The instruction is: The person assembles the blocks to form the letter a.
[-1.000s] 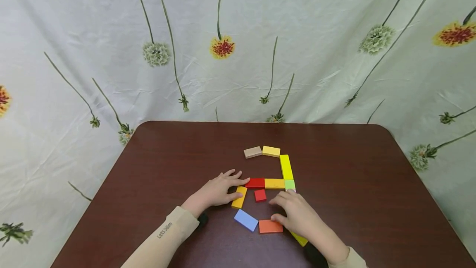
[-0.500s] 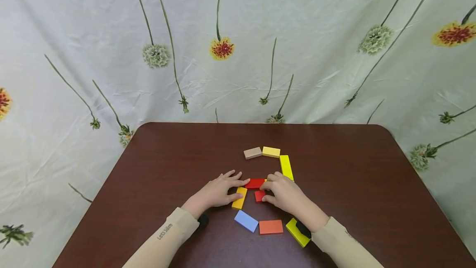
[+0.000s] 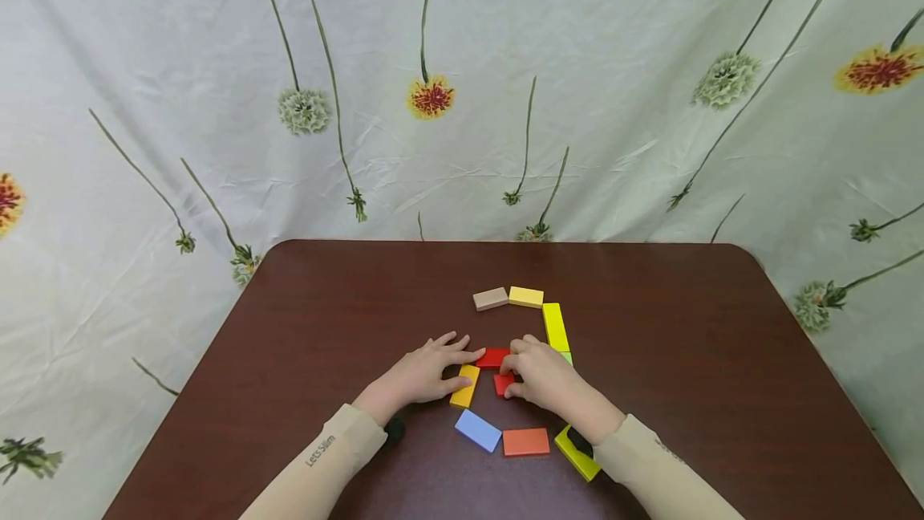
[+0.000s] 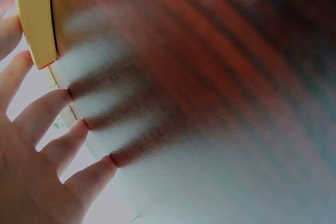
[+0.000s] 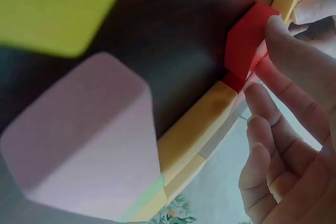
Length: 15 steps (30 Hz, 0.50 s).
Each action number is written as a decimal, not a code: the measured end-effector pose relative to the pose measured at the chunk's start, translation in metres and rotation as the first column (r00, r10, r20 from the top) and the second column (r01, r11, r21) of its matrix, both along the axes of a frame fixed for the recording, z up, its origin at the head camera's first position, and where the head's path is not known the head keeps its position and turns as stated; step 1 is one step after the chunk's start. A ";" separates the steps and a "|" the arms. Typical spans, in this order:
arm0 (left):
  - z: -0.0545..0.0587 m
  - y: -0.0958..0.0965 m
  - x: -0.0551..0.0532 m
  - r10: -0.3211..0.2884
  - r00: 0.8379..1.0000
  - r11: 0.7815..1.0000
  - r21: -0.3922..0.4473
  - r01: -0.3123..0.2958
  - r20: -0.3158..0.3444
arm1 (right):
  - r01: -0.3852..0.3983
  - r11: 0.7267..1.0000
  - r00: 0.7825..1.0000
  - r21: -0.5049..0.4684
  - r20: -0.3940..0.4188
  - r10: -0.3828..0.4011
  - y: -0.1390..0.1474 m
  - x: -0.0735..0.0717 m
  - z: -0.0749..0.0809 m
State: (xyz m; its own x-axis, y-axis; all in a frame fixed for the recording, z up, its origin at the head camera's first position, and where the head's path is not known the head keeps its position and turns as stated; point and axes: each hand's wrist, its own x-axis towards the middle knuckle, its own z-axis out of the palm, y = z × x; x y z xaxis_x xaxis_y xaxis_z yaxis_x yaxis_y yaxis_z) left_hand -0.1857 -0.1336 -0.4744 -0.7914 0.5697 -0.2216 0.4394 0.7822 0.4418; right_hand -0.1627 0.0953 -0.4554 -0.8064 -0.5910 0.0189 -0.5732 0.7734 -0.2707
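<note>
My left hand rests on the table with fingers spread, its index fingertip at the red block and its thumb on the orange-yellow block. In the left wrist view, that yellow block is at the upper left, with the other fingertips on the tabletop. My right hand pinches a small red block between thumb and index finger, just in front of the longer red one. Its remaining fingers curl loosely. The right hand hides most of the orange-yellow block beside the red one.
A beige block, a pale yellow block and a bright yellow block curve around the back. Nearer lie a blue block, an orange block and a yellow-green block. A pink block looms in the right wrist view.
My right hand has moved left and away from me, from beside the orange block to the small red block, which it now pinches. The left hand has stayed in place.
</note>
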 end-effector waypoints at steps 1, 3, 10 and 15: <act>0.000 0.000 0.000 -0.001 1.000 1.000 -0.001 0.001 -0.001 | -0.003 1.000 1.000 0.002 -0.001 0.003 0.001 0.001 0.000; -0.002 0.000 0.000 -0.001 1.000 1.000 -0.004 0.001 -0.002 | -0.007 1.000 1.000 0.007 0.005 0.007 0.003 0.002 0.001; -0.003 0.001 -0.001 0.008 1.000 1.000 -0.025 -0.008 0.000 | 0.017 0.999 0.997 0.035 0.076 -0.020 0.020 0.009 0.007; -0.003 0.002 -0.001 0.011 1.000 1.000 -0.029 -0.011 -0.002 | 0.011 0.999 0.997 0.031 0.081 -0.014 0.034 0.015 0.007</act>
